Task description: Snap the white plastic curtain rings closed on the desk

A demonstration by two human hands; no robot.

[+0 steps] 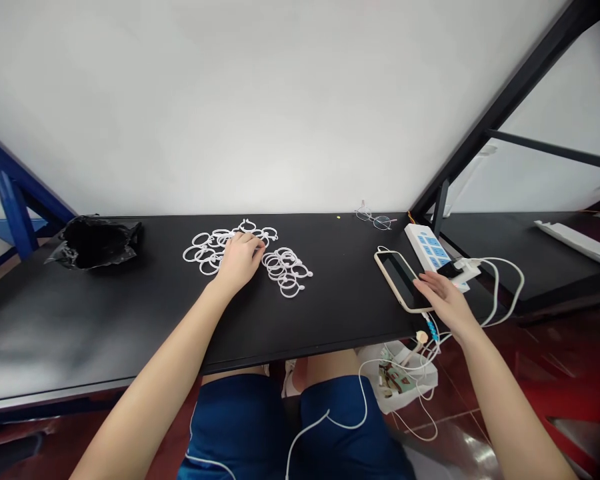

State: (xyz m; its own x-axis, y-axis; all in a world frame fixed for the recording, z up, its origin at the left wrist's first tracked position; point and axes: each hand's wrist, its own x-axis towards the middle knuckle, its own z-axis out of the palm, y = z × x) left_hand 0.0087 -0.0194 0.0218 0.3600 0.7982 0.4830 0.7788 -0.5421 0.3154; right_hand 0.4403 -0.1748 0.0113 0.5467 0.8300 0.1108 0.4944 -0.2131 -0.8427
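Observation:
White curtain rings (209, 267), each with a small eyelet, lie in two loose heaps on the black table. My left hand (241, 259) rests over the right part of the larger heap. Its fingers are curled together at a ring, partly hidden beneath them. A second heap of rings (283, 267) lies just to the right of that hand. Over at the right, my right hand (443, 297) has its fingers stretched out, touching the right edge of a phone (401, 277) in a pale case. The phone lies flat with its screen dark and a cable at its lower end.
A black plastic bag (100, 243) gapes at the table's left end. Eyeglasses (375, 218) lie by the wall. A power strip (427, 245) with a plugged-in charger (467, 270) sits beyond the phone. Cables hang over the front edge near a white bag (407, 393) below.

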